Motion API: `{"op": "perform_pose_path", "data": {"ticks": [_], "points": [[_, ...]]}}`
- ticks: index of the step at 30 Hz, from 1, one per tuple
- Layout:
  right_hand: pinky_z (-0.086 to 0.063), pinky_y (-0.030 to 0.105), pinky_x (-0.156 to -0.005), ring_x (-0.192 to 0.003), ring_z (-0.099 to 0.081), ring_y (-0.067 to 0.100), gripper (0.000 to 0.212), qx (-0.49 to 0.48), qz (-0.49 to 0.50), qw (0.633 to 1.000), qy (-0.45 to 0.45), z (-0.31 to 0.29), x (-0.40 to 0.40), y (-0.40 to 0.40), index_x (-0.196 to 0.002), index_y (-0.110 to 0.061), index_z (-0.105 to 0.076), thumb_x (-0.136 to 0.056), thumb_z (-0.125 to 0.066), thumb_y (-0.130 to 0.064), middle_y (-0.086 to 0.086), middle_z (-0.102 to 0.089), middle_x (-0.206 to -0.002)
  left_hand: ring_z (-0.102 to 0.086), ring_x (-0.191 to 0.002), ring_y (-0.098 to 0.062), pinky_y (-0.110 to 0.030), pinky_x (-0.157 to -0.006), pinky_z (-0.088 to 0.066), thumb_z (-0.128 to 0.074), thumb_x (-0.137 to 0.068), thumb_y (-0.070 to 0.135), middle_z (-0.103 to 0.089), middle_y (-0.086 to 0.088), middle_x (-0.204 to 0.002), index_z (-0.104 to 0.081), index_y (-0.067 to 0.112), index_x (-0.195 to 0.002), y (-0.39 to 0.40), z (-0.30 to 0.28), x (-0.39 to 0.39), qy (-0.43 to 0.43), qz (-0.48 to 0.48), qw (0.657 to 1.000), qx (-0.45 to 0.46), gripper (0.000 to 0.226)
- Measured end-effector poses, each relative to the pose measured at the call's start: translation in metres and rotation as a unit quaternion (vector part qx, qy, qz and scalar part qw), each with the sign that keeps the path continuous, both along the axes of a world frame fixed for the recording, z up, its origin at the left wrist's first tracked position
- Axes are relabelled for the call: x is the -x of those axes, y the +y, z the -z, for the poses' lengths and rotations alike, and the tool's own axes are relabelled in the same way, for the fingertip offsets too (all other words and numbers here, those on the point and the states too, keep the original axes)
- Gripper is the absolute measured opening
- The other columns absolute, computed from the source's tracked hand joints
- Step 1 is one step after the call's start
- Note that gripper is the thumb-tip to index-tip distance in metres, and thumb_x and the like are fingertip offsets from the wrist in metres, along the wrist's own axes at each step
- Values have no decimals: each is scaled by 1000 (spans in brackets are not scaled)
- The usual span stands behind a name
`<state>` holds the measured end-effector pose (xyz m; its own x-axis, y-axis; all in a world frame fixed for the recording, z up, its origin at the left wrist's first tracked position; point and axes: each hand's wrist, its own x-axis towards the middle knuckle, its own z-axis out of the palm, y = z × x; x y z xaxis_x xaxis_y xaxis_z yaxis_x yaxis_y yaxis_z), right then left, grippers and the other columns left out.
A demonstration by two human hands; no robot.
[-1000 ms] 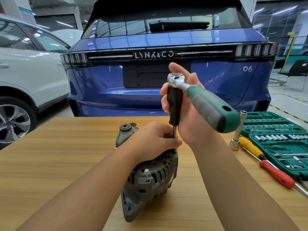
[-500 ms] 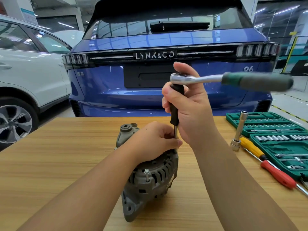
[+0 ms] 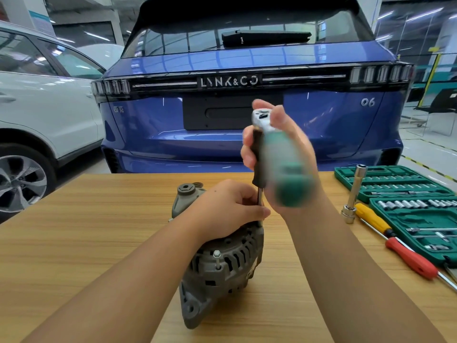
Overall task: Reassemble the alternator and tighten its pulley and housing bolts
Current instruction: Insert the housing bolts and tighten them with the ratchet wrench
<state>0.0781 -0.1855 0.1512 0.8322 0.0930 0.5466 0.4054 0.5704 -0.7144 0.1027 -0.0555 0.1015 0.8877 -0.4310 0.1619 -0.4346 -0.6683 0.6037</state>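
- Alternator (image 3: 217, 266) lies on its side on the wooden counter (image 3: 86, 243), in front of the blue car (image 3: 247, 134); one bolt (image 3: 217, 254) stands up from its housing.
- Readable on the car behind the alternator: "LYNK&CO", "06" and a "1" on the rear wiper.
- Left hand (image 3: 227, 209) rests on top of the alternator, fingers pinching the extension's thin metal shaft (image 3: 259, 198).
- Right hand (image 3: 279, 154) is clenched around the black extension handle (image 3: 257, 159), just above the alternator.
- Ratchet (image 3: 279, 164): half a second ago its green handle pointed right; now it points toward the camera, blurred.
- Right of the alternator: one open green socket case (image 3: 408, 206), two screwdrivers, yellow (image 3: 371, 216) and red (image 3: 408, 258), one upright steel socket bar (image 3: 353, 194).
- One white car (image 3: 44, 115) is parked left of the blue one.
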Motion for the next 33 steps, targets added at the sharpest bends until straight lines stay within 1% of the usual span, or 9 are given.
{"op": "perform_pose_path", "data": {"ticks": [3,5,9,13,17,23,26,31,33], "points": [[-32,21,-45,-52,-35,10,23,12,143,990,-6,2,-2,1,-99,-8,-61,-91,-70,-28,-3,-46,-63,-66,-82,0,-36,-81,-59,-66,-92,54,-72,17,-89,-73,40,-92,-1,0,0,-1,8,1000,-24,16],[-35,20,-46,-52,-37,9,19,29,142,989,14,3,-5,-2,-94,-7,-62,-90,-72,-23,-5,-46,-62,-66,-80,3,-33,-79,-59,-65,-92,55,-71,19,-88,-72,41,-92,-1,-1,0,6,8,1000,-20,16],[-43,22,-57,-57,-46,11,27,37,39,998,-13,5,-7,-4,-112,-16,-62,-86,-67,-9,-3,-53,-68,-67,-79,0,-37,-81,-59,-66,-93,52,-73,16,-87,-72,38,-90,-1,-1,0,12,1,1000,-13,16],[-46,26,-60,-60,-45,14,35,57,88,987,-121,11,-7,5,-116,-25,-60,-91,-62,-1,-1,-52,-75,-69,-82,-3,-42,-86,-59,-66,-96,46,-75,13,-90,-74,36,-95,-2,-3,3,11,10,1000,-5,13],[-46,27,-64,-64,-48,15,38,80,142,979,-123,14,-9,9,-122,-32,-61,-90,-65,-12,-7,-56,-81,-70,-87,-6,-45,-89,-58,-66,-96,41,-76,13,-92,-75,33,-96,-1,-4,5,7,18,1000,5,12],[-40,31,-61,-62,-44,24,47,5,-44,996,-75,7,-8,-1,-130,-12,-54,-90,-34,-29,14,-56,-81,-67,-77,0,-38,-80,-58,-67,-92,50,-73,16,-85,-73,36,-88,-2,-2,1,12,-7,1000,-7,15],[-41,27,-57,-60,-45,20,46,-12,-41,999,-27,5,-7,-1,-122,-13,-55,-91,-41,-44,11,-55,-78,-67,-77,-1,-37,-80,-58,-67,-91,50,-74,15,-86,-73,36,-88,-1,-2,1,12,-6,1000,-3,16],[-31,21,-44,-51,-33,9,16,14,173,985,1,4,-6,1,-90,-11,-63,-90,-71,-25,-5,-43,-60,-67,-83,0,-34,-80,-58,-65,-92,56,-72,18,-90,-73,40,-96,-2,-3,2,6,3,1000,-29,18],[-32,21,-46,-51,-35,9,11,14,153,988,22,3,-8,-4,-92,-11,-64,-91,-70,-20,-5,-44,-60,-65,-80,4,-28,-73,-55,-65,-92,57,-71,20,-87,-71,42,-92,-3,-3,1,8,0,999,-33,16]]}}
